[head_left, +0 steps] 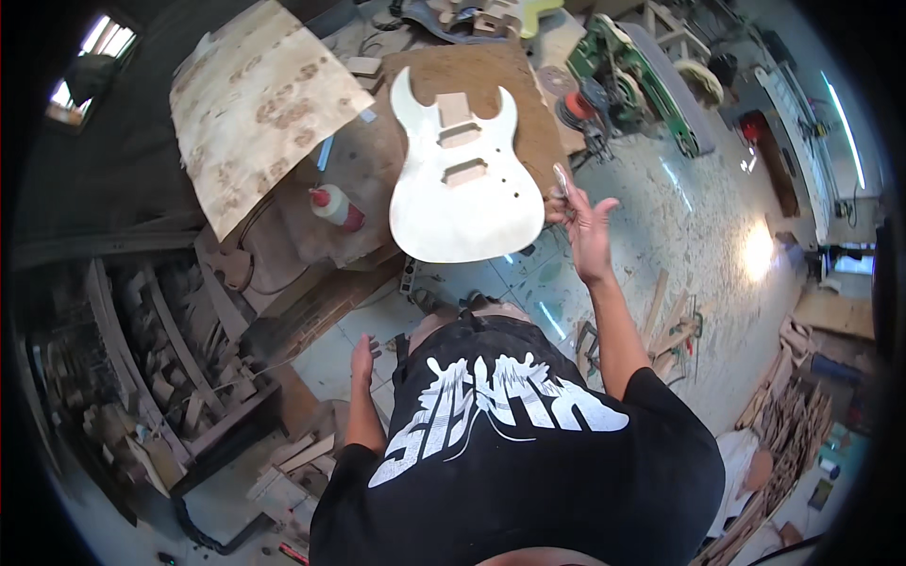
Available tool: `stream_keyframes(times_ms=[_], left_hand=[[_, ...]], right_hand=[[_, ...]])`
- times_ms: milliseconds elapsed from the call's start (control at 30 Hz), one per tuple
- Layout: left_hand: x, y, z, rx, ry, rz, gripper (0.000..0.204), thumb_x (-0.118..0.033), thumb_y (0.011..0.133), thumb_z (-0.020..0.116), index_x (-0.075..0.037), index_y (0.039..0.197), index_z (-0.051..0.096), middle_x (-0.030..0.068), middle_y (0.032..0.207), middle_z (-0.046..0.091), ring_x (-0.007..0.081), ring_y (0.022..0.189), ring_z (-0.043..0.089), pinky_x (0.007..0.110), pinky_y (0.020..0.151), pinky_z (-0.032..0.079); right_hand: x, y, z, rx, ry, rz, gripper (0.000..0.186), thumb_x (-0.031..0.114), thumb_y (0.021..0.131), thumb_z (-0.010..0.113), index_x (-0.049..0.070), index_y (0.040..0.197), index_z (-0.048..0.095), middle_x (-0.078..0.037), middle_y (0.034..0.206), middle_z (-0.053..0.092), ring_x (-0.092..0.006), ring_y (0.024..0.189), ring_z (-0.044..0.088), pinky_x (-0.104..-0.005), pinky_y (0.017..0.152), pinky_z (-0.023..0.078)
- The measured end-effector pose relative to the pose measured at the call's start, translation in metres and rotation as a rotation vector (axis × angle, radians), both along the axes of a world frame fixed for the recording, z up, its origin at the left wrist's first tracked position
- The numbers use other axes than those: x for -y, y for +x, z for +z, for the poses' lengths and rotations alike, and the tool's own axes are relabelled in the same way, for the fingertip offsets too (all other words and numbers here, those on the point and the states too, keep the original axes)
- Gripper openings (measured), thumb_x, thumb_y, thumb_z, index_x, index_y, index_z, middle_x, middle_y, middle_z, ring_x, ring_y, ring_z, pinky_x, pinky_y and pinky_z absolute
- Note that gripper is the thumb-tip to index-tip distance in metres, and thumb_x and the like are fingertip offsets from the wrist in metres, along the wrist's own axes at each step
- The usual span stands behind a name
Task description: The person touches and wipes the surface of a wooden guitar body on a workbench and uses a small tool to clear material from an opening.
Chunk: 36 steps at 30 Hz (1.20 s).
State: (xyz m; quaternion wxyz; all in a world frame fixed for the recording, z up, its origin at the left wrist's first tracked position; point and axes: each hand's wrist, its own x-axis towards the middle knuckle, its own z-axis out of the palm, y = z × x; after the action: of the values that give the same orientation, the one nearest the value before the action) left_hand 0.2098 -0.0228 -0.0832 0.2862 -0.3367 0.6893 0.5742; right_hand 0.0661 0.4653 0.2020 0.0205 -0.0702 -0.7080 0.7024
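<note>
A pale cream electric guitar body with two horns, a neck pocket and two pickup cavities lies flat on a brown board. Just off its lower right edge is my right hand, thumb out and fingers apart, with a whitish smear on one finger. It holds nothing that I can see. Down by my left side hangs my left hand, empty, its fingers loosely stretched. A white bottle with a red cap lies on the bench left of the guitar body. Beyond it sits a large sheet of burl-patterned veneer.
The brown board rests on the workbench. A green machine and a sander with a red part are at the far right. Wood offcuts fill a rack on the left. Clamps and sticks lie on the floor at right.
</note>
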Motion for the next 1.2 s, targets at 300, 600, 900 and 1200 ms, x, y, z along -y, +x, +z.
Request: stream_keyframes(times_ms=[300,600,900,1200], left_hand=[[-0.012,0.045,0.023,-0.022,-0.037,-0.046,0.06,-0.046,0.108,0.048,0.006,0.135,0.06,0.0249,0.129,0.064,0.0314,0.115,0.066,0.04,0.091,0.057],[0.008,0.097,0.034,0.116,-0.091,-0.021,0.06,-0.051,0.105,0.051,-0.003,0.14,0.06,0.0191,0.119,0.071,0.0222,0.093,0.069,0.035,0.08,0.05],[0.011,0.034,0.043,0.007,-0.135,-0.201,0.06,-0.047,0.105,0.052,0.001,0.139,0.06,0.0213,0.124,0.068,0.0267,0.105,0.069,0.036,0.092,0.055],[0.096,0.031,0.034,0.009,-0.088,-0.286,0.061,-0.054,0.105,0.047,-0.006,0.142,0.059,0.0179,0.134,0.066,0.0266,0.11,0.067,0.042,0.091,0.05]], right_hand=[[-0.014,0.062,-0.082,-0.23,0.58,-0.232,0.089,0.075,0.101,0.017,0.012,0.161,0.037,-0.015,0.136,0.044,-0.0305,0.129,0.04,-0.0437,0.112,0.032],[0.014,0.089,-0.111,0.099,0.579,0.193,0.09,0.077,0.099,0.031,0.016,0.165,0.025,-0.015,0.104,0.045,-0.0322,0.094,0.046,-0.0414,0.094,0.041],[-0.038,0.023,-0.105,-0.215,1.342,0.014,0.083,0.083,0.088,0.046,0.041,0.158,0.038,-0.019,0.164,0.026,-0.0467,0.147,0.026,-0.0599,0.118,0.025],[0.013,0.049,-0.11,-0.051,1.499,-0.021,0.082,0.085,0.089,0.041,0.044,0.16,0.033,-0.013,0.172,0.01,-0.0469,0.155,0.008,-0.066,0.122,0.013]])
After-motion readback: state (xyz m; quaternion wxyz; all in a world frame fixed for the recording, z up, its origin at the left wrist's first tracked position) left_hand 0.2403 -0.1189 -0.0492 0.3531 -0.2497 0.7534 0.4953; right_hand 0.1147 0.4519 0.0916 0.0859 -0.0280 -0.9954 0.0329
